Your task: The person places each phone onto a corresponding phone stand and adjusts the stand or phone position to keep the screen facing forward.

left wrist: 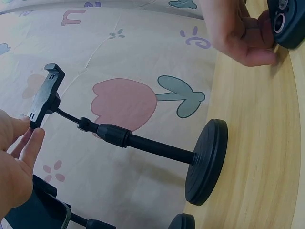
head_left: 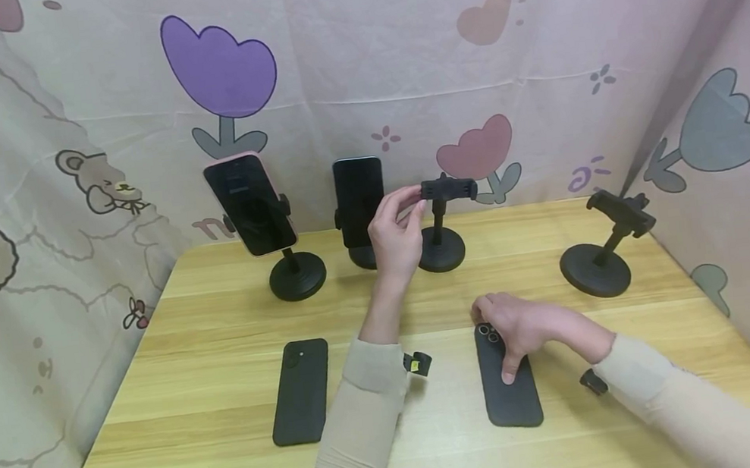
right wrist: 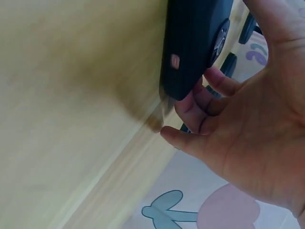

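My left hand (head_left: 397, 235) pinches the left end of the clamp on a black phone stand (head_left: 441, 246); the left wrist view shows thumb and fingers at the clamp's end (left wrist: 45, 98). The clamp holds no phone. On the right, my right hand (head_left: 518, 323) grips a dark smartphone (head_left: 512, 402) lying back up, near its camera end. The thumb lies across its back, and the other fingers curl at the top edge. In the right wrist view, the fingers of the right hand (right wrist: 238, 119) touch the end of the smartphone (right wrist: 190, 47).
Another dark smartphone (head_left: 300, 394) lies back up left of my left forearm. Behind stand two phone stands carrying phones, one tilted (head_left: 251, 205) and one upright (head_left: 358, 190). A further stand without a phone (head_left: 596, 269) is at the right. A printed cloth hangs behind the table (head_left: 194, 405).
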The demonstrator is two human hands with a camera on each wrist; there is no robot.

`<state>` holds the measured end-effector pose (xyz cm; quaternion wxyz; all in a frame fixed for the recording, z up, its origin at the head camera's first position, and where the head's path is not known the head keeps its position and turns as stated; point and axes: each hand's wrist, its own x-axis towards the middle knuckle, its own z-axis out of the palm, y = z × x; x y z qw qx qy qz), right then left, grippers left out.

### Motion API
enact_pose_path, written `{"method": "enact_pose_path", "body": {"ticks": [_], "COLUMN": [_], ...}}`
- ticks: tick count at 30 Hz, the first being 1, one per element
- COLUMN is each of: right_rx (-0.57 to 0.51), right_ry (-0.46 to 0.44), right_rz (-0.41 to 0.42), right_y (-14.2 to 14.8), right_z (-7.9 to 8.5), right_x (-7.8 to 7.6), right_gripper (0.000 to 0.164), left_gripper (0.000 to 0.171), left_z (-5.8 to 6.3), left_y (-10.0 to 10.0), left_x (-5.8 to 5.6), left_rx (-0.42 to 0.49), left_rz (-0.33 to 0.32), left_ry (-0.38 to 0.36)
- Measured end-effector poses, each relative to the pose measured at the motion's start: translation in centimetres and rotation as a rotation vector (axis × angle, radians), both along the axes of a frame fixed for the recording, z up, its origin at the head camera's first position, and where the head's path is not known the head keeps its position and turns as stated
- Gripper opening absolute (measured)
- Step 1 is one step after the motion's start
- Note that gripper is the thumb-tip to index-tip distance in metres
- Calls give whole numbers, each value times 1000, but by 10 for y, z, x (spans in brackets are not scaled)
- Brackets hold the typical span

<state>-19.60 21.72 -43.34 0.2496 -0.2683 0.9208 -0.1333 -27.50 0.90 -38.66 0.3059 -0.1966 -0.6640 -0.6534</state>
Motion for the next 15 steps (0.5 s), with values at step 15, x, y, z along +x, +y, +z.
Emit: {"method": "enact_pose_path", "body": {"ticks": [15], "right_rx": [-146], "right_ry": [7], "right_rz": [11], "right_y": [13], "right_z": [11], "right_x": [2], "right_gripper": [69], "left_gripper": [22], "left_z": [1], "left_y": [-1], "left_x": [2], "left_rx": [-4], "left_rz": [3], "left_ry": [-10]}}
